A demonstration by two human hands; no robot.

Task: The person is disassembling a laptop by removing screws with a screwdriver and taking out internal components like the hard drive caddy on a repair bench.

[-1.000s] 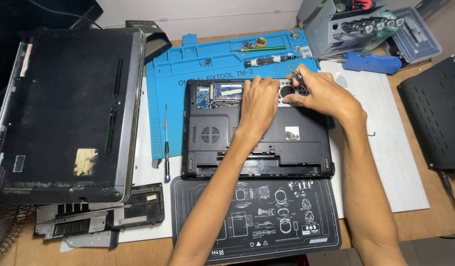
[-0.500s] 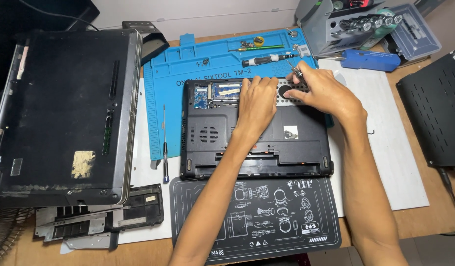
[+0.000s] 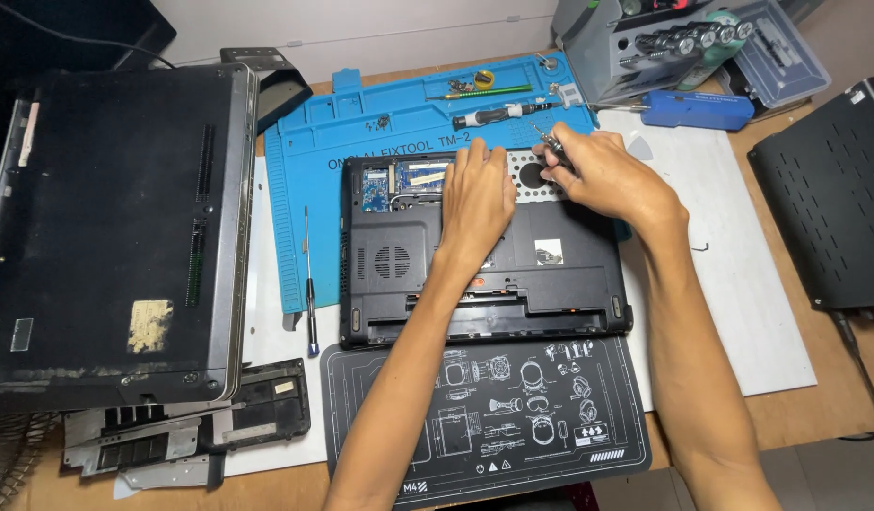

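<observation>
Metal-tipped small screwdriver (image 3: 549, 147) being pinched in closed fingers of right hand (image 3: 603, 175), tip meeting far right corner of black laptop base (image 3: 475, 246). Left hand (image 3: 477, 199) lying flat, fingers extended, holding nothing, pressing base. Base lying across blue mat (image 3: 361, 123).

Bright, even overhead light; colours clear across the bench (image 3: 815, 416). Soft, short shadows under both forearms and beside the laptop (image 3: 475, 274), falling near and slightly left. Mild sheen on the blue mat (image 3: 361, 123) and on the white sheet (image 3: 740, 284) at right, no harsh glare. Dim at far left, black surfaces losing detail. Sharp in the centre; slight softness and wide-angle bending toward the edges and corners.
</observation>
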